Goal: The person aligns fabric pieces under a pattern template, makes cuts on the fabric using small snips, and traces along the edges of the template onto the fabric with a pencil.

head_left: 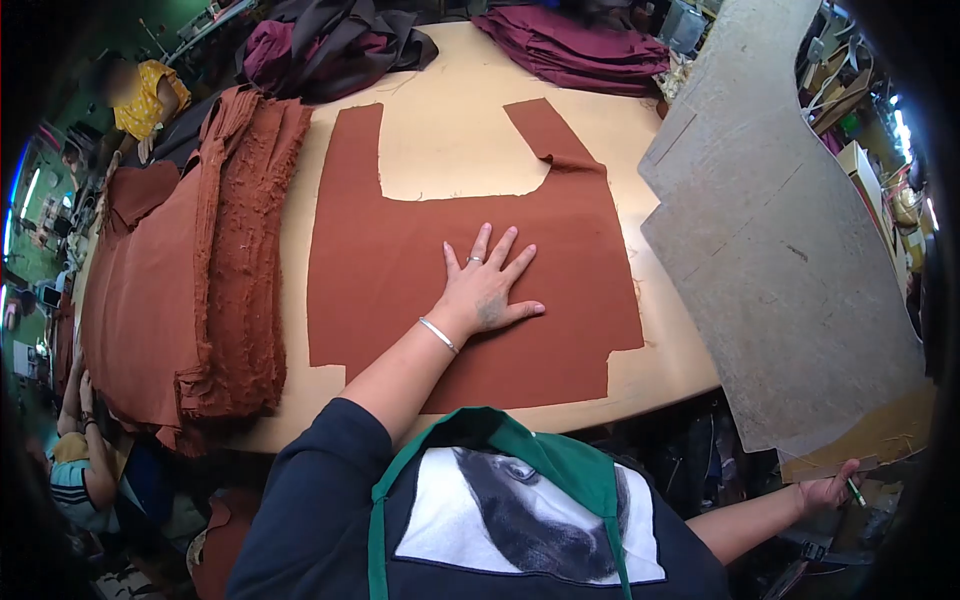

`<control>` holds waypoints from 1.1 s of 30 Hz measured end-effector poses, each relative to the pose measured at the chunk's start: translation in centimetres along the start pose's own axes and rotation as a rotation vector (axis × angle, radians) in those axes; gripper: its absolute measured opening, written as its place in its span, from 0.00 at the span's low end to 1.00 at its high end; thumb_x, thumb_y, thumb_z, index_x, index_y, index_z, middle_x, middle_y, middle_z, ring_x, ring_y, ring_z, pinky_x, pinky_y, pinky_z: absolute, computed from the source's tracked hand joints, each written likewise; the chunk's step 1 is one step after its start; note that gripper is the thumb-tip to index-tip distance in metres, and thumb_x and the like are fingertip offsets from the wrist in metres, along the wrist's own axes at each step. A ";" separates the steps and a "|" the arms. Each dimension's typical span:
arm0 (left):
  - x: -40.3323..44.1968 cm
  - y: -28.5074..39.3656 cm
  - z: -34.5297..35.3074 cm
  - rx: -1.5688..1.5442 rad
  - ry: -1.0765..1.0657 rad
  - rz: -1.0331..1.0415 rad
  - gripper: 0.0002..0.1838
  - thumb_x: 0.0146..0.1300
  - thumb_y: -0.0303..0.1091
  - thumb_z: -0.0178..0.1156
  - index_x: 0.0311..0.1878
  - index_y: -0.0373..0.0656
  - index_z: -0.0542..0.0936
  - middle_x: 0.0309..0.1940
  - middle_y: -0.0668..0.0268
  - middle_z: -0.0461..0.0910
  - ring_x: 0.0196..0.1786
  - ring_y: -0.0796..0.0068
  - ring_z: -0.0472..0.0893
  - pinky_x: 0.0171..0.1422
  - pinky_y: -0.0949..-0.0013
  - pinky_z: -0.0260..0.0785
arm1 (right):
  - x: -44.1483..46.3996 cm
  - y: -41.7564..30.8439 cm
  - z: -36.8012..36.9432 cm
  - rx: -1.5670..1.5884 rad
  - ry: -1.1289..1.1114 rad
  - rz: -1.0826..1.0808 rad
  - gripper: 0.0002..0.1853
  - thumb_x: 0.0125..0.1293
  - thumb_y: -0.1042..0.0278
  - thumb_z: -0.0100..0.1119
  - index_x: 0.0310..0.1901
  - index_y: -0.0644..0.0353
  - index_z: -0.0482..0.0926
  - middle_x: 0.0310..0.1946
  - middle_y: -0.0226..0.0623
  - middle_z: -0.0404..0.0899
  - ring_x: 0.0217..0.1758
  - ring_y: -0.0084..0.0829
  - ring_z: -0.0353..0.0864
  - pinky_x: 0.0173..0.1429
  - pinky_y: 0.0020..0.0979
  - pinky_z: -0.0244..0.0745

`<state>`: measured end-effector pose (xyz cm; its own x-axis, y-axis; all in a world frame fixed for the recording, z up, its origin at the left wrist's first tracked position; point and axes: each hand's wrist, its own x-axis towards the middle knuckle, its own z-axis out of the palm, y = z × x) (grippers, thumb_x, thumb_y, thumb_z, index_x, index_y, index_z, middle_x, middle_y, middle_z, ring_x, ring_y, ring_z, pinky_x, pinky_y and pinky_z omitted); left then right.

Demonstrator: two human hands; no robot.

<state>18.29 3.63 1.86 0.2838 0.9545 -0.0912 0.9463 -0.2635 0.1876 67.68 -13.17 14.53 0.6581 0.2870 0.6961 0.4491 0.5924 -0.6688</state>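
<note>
A rust-brown cut fabric piece point(470, 250) lies spread on the pale table point(455, 140), its upper right strip folded over at one spot. My left hand point(488, 285) rests flat on the middle of this fabric, fingers spread, with a ring and a bracelet on. Off the table at the lower right, my right hand point(832, 487) is closed around a thin green pen-like tool point(856, 491). Just above that hand is the lower edge of a large grey pattern sheet point(790, 240), which covers the table's right side.
A thick stack of rust-brown fabric point(190, 280) stands at the left. Dark fabric point(340, 50) and maroon fabric point(570, 50) are heaped at the far edge. One person in yellow point(150, 98) is at the upper left, another person point(80, 475) at the lower left.
</note>
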 end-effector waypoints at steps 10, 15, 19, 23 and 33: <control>-2.3 1.6 0.4 -0.035 0.032 -0.051 0.45 0.47 0.70 0.48 0.66 0.57 0.53 0.69 0.63 0.40 0.70 0.53 0.35 0.58 0.26 0.33 | -0.3 -0.4 0.5 -0.033 0.105 -0.104 0.18 0.56 0.62 0.60 0.41 0.69 0.72 0.44 0.41 0.71 0.49 0.34 0.68 0.56 0.36 0.59; 0.0 3.9 0.7 -0.070 0.015 0.041 0.45 0.47 0.71 0.47 0.66 0.58 0.53 0.68 0.62 0.41 0.70 0.50 0.35 0.58 0.25 0.34 | -0.3 -0.4 0.1 -0.063 0.127 -0.128 0.17 0.56 0.62 0.60 0.39 0.68 0.72 0.43 0.41 0.72 0.48 0.35 0.68 0.55 0.37 0.60; 1.7 3.4 0.9 -0.055 0.027 0.055 0.44 0.47 0.72 0.46 0.66 0.58 0.54 0.68 0.63 0.42 0.69 0.50 0.37 0.58 0.26 0.35 | 0.1 0.2 -1.4 -0.076 0.092 -0.112 0.19 0.56 0.62 0.60 0.42 0.69 0.72 0.45 0.43 0.71 0.50 0.35 0.68 0.57 0.37 0.59; 0.1 3.5 0.9 -0.053 -0.018 0.048 0.45 0.47 0.73 0.44 0.66 0.59 0.53 0.68 0.63 0.42 0.70 0.51 0.36 0.58 0.25 0.34 | 0.4 0.1 -1.8 -0.016 0.040 -0.073 0.22 0.56 0.62 0.60 0.46 0.71 0.70 0.49 0.43 0.70 0.53 0.36 0.66 0.59 0.37 0.56; 1.4 3.1 0.6 -0.042 -0.018 0.068 0.45 0.46 0.73 0.45 0.66 0.61 0.54 0.68 0.64 0.42 0.70 0.51 0.36 0.58 0.25 0.33 | -0.4 0.2 -1.2 -0.046 0.053 -0.041 0.26 0.56 0.61 0.59 0.51 0.70 0.67 0.52 0.43 0.67 0.56 0.36 0.64 0.61 0.37 0.53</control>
<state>21.68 4.11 1.74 0.3499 0.9321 -0.0941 0.9177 -0.3208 0.2343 68.26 -14.04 13.84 0.6696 0.2221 0.7087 0.5023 0.5675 -0.6524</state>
